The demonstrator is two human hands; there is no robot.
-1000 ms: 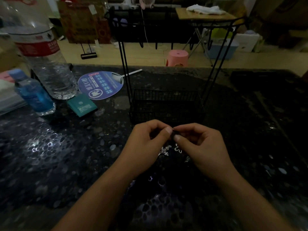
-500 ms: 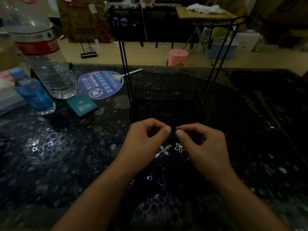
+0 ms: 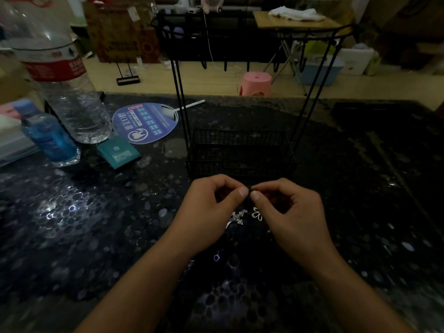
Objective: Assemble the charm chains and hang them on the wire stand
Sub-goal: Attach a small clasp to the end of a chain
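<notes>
Near the front of a dark pebbled table, a left hand and right hand meet thumb to thumb, pinching something tiny and unclear. Two silver charms lie beneath; the black wire stand sits just beyond.

Left hand and right hand pinch something tiny — charms lie below.

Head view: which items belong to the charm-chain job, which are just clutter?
Job: left hand and right hand pinching a small dark piece; cross charm; flower charm; wire stand.

Clutter: water bottle; blue bottle; round fan; teal packet.
</notes>
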